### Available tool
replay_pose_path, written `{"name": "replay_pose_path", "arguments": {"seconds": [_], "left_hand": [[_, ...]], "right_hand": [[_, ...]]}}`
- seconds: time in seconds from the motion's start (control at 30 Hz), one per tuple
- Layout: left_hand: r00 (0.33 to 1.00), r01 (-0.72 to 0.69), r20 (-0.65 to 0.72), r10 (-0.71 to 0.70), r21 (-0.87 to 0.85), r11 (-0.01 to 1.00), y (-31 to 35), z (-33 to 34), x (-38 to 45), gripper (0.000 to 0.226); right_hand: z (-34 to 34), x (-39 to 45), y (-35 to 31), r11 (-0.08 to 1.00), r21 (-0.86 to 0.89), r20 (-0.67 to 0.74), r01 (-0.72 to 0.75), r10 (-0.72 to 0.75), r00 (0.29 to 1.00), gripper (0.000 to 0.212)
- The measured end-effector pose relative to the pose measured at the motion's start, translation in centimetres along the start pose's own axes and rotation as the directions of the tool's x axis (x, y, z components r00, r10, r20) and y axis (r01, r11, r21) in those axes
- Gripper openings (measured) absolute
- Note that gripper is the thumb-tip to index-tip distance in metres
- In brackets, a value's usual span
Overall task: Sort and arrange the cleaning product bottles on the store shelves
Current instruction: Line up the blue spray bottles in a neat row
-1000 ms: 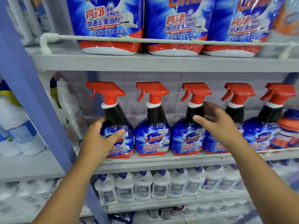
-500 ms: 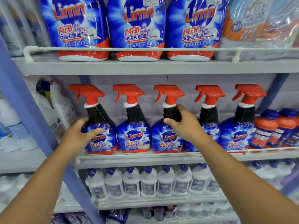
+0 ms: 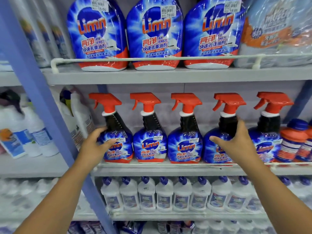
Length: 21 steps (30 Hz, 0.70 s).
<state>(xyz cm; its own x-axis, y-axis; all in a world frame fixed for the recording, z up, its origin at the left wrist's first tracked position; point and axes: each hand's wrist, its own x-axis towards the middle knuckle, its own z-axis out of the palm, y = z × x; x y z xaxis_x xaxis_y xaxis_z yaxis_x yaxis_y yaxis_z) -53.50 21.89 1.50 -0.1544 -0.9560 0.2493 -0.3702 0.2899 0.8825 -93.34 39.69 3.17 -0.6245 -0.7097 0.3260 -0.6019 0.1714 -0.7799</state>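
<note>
The left hand (image 3: 94, 146) is gripping the first Limn spray bottle (image 3: 116, 132) on the middle shelf (image 3: 168, 170); the right hand (image 3: 236, 146) is clasping the fourth Limn spray bottle (image 3: 219, 132). Above, Limn refill pouches (image 3: 155, 36) are showing 19.00 price stickers.

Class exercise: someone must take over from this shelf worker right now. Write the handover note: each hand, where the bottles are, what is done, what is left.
Left hand: grip around the first spray bottle, leftmost of five on the middle shelf.
Right hand: grip on the neck and shoulder of the fourth spray bottle.
Second, third and fifth bottles stand upright, untouched, labels forward.
Done: the row stands upright, triggers all pointing left.
Left: probably straighten and space the two held bottles, then let go.
</note>
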Motion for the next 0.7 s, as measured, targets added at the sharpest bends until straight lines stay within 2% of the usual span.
{"name": "replay_pose_path", "arguments": {"seconds": [0.27,0.43,0.7], "left_hand": [[0.998,0.056,-0.015,-0.057,-0.028,0.998,-0.7,-0.5,0.1,0.044],[0.996,0.086,-0.026,-0.087,-0.022,0.996,-0.7,-0.3,0.2,0.053],[0.996,0.090,-0.014,-0.090,-0.002,0.996,0.1,-0.2,-0.3,0.044]], "right_hand": [[0.0,0.3,-0.3,0.999,0.028,-0.066,0.015,-0.013,0.998,0.071],[-0.9,0.8,-0.5,1.000,-0.028,-0.013,0.004,-0.004,1.000,0.072],[-2.0,1.3,-0.5,1.000,-0.008,0.050,-0.020,0.021,0.999,0.055]]}}
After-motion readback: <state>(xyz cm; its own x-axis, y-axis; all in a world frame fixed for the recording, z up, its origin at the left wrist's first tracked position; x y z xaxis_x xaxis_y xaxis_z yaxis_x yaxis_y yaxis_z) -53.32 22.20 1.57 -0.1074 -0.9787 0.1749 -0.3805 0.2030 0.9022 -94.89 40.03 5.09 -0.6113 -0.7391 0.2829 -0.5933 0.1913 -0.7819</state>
